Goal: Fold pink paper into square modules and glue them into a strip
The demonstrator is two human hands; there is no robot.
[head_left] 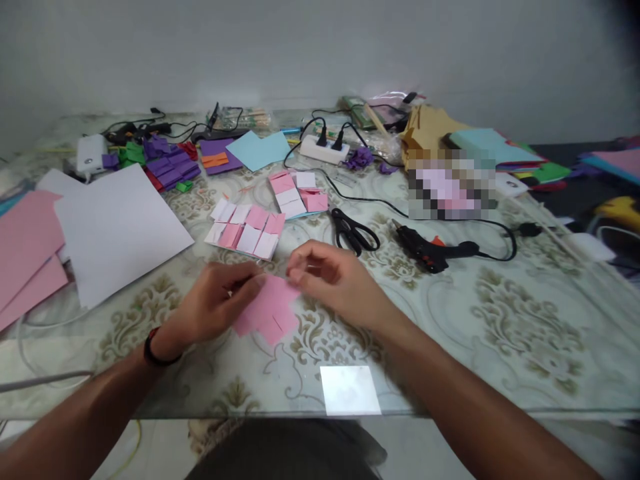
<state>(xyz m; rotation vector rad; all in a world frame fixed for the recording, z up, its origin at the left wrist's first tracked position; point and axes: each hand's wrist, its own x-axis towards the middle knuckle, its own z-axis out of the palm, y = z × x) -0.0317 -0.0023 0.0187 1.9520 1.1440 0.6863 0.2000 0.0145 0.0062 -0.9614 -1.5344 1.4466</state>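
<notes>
A pink piece of paper (273, 307) with a stepped outline and a short dark slit lies low over the table between my hands. My left hand (215, 300), with a dark band at the wrist, pinches its upper left edge. At the upper right edge, the curled fingers of my right hand (333, 277) close on the paper, thumb against forefinger. Just beyond are two folded-paper pieces checked in pink and white, a larger one (247, 230) and a smaller one (295, 193). Black scissors (355, 230) rest beyond my right hand.
A black glue gun (425, 248) lies to the right, its cord running to a white power strip (325, 150). White sheets (123, 230) and pink sheets (30, 257) cover the left side. Purple folded strips (173, 167) sit behind. A bright white square (350, 390) shows near the front edge.
</notes>
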